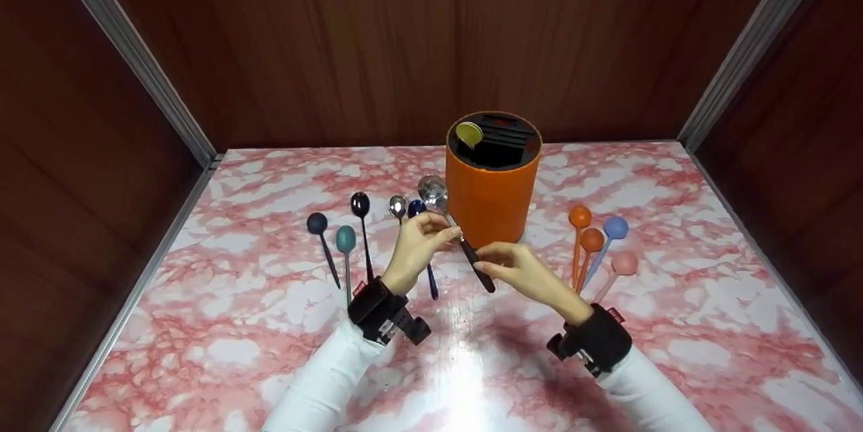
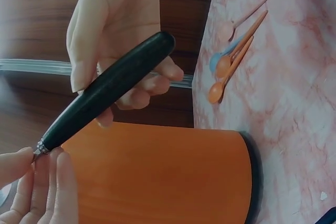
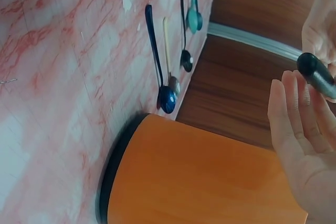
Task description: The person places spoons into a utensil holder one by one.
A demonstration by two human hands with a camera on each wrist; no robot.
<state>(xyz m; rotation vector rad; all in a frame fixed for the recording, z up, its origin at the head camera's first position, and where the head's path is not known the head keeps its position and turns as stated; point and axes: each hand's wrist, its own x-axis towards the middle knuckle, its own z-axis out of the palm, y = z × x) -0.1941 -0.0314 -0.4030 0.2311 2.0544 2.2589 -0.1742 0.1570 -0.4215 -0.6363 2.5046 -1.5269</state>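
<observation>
A large spoon with a silver bowl (image 1: 432, 191) and a black handle (image 2: 113, 85) is held up at a slant in front of the orange holder (image 1: 492, 206). My left hand (image 1: 421, 243) pinches its metal neck between thumb and fingertips, just where the handle starts. Farther down, my right hand (image 1: 516, 270) holds the handle, thumb on one side and fingers behind it. The handle's rounded end points toward me. In the right wrist view the right hand's fingers (image 3: 294, 114) are fairly straight along the handle.
The holder's black slotted top carries a yellow-green round-headed piece (image 1: 469, 133). Left of it lie several spoons, among them a teal spoon (image 1: 346, 240), a black spoon (image 1: 361, 205) and a blue spoon (image 3: 167, 99). On the right lie orange spoons (image 1: 579, 216), a light-blue spoon (image 1: 615, 227) and a pink spoon (image 1: 624, 263).
</observation>
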